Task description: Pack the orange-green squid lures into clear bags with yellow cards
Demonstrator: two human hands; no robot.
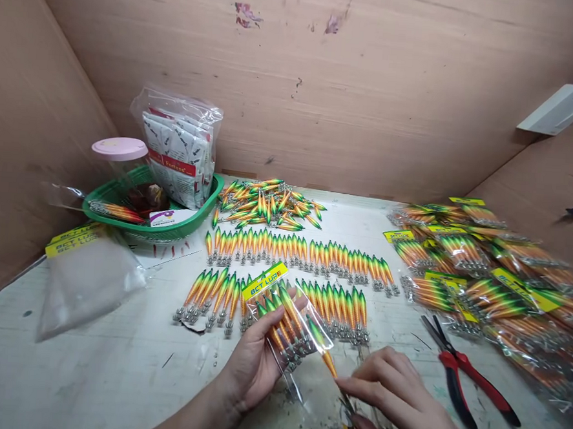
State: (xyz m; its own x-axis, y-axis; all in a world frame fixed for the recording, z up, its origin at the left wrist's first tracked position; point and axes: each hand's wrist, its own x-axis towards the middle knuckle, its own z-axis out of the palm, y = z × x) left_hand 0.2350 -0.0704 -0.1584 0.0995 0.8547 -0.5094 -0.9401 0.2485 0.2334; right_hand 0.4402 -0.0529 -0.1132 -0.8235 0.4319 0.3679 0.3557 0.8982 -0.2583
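My left hand is closed around a clear plastic packet with a yellow header card, holding several orange-green squid-jig lures. My right hand is pinched on one lure at the packet's open lower end; whether its tip sits inside the bag I cannot tell. Just beyond the hands lie two tidy rows of loose lures side by side, and a loose heap of them farther back.
A pile of filled packets covers the right side. Red-handled pliers lie right of my right hand. A stack of empty bags lies left, beside a green basket with a jar and a desiccant pouch. Wooden walls enclose the table.
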